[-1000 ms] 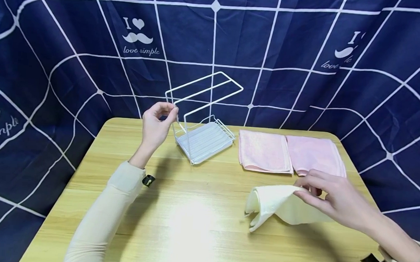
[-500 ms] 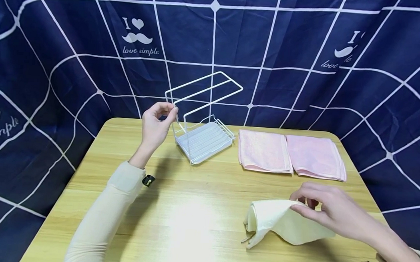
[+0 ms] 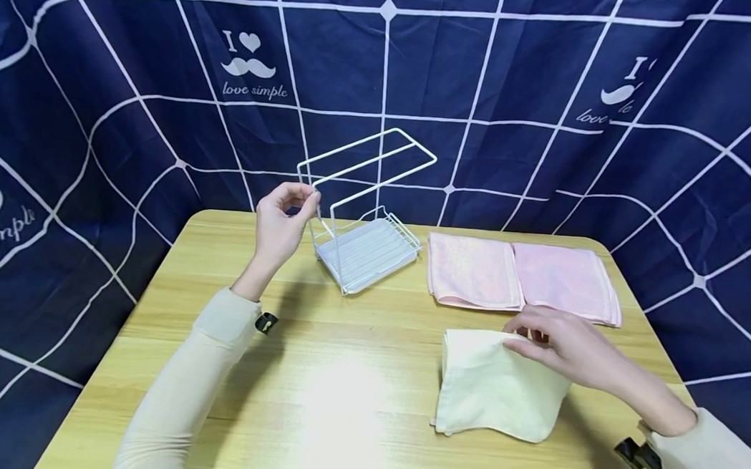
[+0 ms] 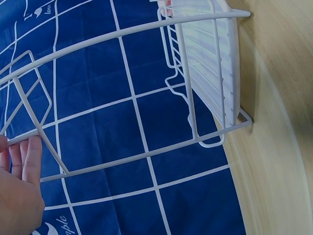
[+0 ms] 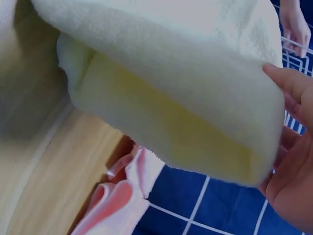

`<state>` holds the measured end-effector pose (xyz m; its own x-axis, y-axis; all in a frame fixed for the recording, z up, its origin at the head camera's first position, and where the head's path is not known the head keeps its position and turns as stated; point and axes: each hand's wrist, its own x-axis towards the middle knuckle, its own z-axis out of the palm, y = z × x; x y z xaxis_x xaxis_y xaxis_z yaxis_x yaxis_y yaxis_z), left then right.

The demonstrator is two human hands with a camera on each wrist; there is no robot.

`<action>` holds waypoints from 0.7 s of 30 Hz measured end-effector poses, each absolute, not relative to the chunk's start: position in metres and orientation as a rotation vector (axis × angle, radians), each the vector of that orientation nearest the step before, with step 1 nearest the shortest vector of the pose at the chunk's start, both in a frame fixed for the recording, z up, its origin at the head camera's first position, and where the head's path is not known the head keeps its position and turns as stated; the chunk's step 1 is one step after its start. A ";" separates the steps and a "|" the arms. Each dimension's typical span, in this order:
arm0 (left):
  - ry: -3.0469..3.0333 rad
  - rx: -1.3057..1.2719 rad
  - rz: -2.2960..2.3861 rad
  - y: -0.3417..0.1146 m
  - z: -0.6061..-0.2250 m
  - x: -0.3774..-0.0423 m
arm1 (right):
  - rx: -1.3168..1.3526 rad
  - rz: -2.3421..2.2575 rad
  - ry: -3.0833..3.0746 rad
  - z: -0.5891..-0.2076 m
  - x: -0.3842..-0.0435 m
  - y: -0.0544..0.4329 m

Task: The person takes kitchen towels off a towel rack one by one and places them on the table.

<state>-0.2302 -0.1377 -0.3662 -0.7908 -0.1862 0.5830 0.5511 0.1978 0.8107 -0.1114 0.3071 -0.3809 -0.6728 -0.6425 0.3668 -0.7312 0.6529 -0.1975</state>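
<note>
A white wire rack (image 3: 371, 184) with a ribbed tray (image 3: 369, 252) in its base stands at the back left of the table. My left hand (image 3: 281, 218) pinches one of its upper wires between thumb and fingers; in the left wrist view that hand (image 4: 19, 181) is at the left edge. At the right, my right hand (image 3: 569, 345) pinches the top edge of a folded pale yellow towel (image 3: 501, 389), which hangs down near the tabletop. Close up, the towel (image 5: 161, 93) shows an open fold, with my right thumb on its near face.
Two folded pink towels (image 3: 475, 271) lie side by side behind the yellow one, right of the rack. The wooden table (image 3: 222, 412) ends at a dark blue grid-patterned curtain (image 3: 527, 72) at the back and sides.
My right hand has moved slightly left with the yellow towel, dipping and rising again. The towel has turned so its broad face shows. My left hand and the rack have stayed put.
</note>
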 end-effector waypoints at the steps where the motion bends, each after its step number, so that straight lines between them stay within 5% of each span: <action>1: -1.898 -0.342 -1.649 -0.138 -0.366 -0.230 | 1.106 0.465 -2.614 -0.384 -0.114 0.307; 21: -1.883 -0.351 -1.649 -0.138 -0.367 -0.232 | 1.154 0.436 -2.817 -0.431 -0.155 0.310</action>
